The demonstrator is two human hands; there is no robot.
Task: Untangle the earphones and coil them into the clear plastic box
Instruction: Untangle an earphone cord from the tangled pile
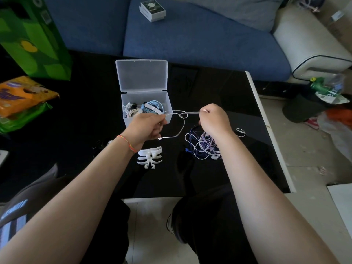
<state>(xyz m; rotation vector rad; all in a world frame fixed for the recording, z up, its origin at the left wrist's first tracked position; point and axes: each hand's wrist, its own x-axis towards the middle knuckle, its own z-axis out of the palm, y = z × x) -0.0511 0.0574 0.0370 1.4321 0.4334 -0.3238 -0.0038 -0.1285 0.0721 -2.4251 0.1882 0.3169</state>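
A white earphone cable [182,122] is stretched between my two hands above the black table, with a small loop near its middle. My left hand [147,127] pinches one end beside the clear plastic box [168,103]; my right hand [213,121] pinches the other end. The box stands open, lid up, and holds coiled blue and white earphones [152,108]. Under my right hand lies a tangle of purple, blue and white earphone cables [202,145]. A white fishbone-shaped cable winder [150,157] lies below my left wrist.
The black glass table [95,130] has a white edge on the right. A green bag [34,40] and an orange snack packet [21,94] sit at the left. A blue sofa [190,35] with a small box stands behind. Rubbish lies on the floor at the right.
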